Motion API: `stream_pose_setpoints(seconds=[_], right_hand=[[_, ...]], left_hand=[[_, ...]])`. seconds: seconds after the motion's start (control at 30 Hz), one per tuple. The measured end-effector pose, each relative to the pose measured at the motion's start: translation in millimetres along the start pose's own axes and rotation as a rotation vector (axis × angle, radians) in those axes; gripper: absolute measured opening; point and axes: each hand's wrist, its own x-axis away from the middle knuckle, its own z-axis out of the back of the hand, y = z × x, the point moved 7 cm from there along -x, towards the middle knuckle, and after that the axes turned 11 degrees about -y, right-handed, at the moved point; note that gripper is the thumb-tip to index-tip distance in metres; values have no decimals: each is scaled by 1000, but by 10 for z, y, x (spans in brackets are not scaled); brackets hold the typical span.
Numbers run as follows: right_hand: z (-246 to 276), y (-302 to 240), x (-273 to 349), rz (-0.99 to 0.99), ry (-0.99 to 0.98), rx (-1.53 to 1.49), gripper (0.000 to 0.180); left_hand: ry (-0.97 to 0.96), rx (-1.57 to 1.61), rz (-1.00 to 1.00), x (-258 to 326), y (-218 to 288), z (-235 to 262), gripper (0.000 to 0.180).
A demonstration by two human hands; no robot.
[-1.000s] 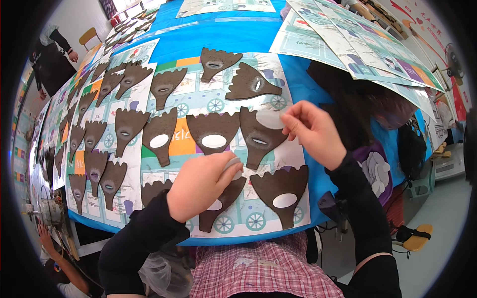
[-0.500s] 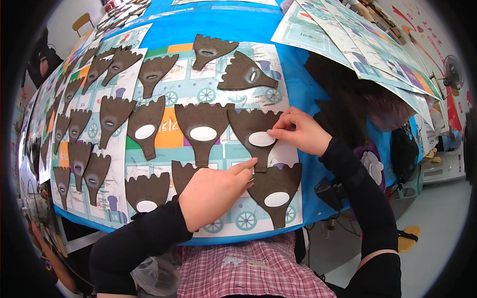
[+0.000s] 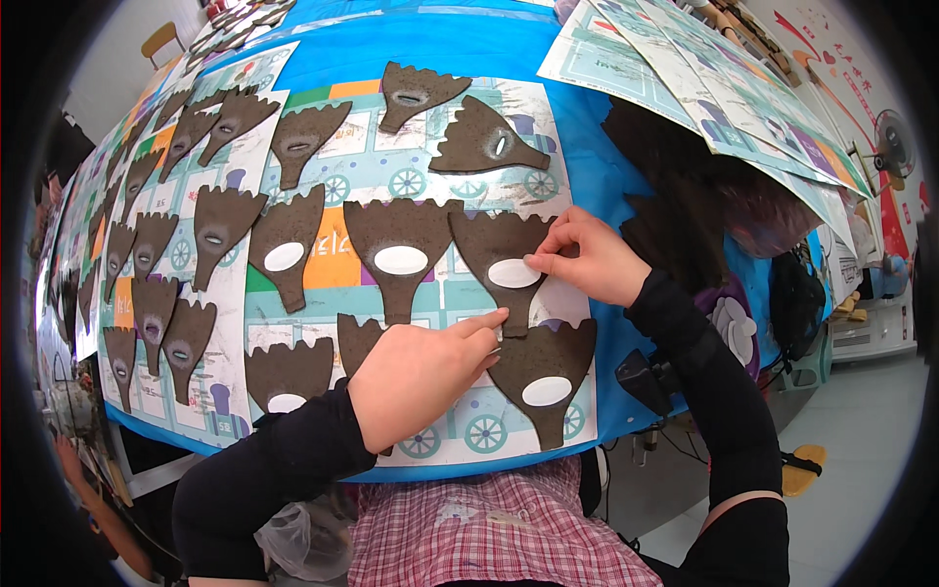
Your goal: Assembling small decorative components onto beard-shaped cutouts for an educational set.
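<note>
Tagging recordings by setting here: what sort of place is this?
Probably a small craft workshop or hand-assembly room: many matching dark scallop-edged pieces lie in rows, pale ovals are heaped at the right, and a blue-covered worktable fills much of the view.

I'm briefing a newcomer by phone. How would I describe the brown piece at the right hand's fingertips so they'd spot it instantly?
On the blue table covering, find the printed sheet directly in front of the person. In its middle row, take the rightmost dark brown, jagged-topped piece. Among its neighbours, only this one has the right hand at its white oval.
</note>
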Motion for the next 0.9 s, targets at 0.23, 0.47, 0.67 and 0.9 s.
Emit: stream_pose_setpoints(seconds=[0.23, 0.47, 0.67, 0.9], right_hand=[[-24, -23, 5, 18, 35, 50, 28], [-46, -77, 54, 34, 103, 120, 36], [61, -215, 28, 99, 88, 119, 39], [-9, -1146, 267, 493, 56, -84, 11]], left_hand=[[39, -143, 10, -147, -12, 145, 15], [-86, -323, -8, -241, 38, 70, 11], [28, -76, -16, -251, -75, 218, 11], [40, 631, 98, -143, -275, 352, 26]])
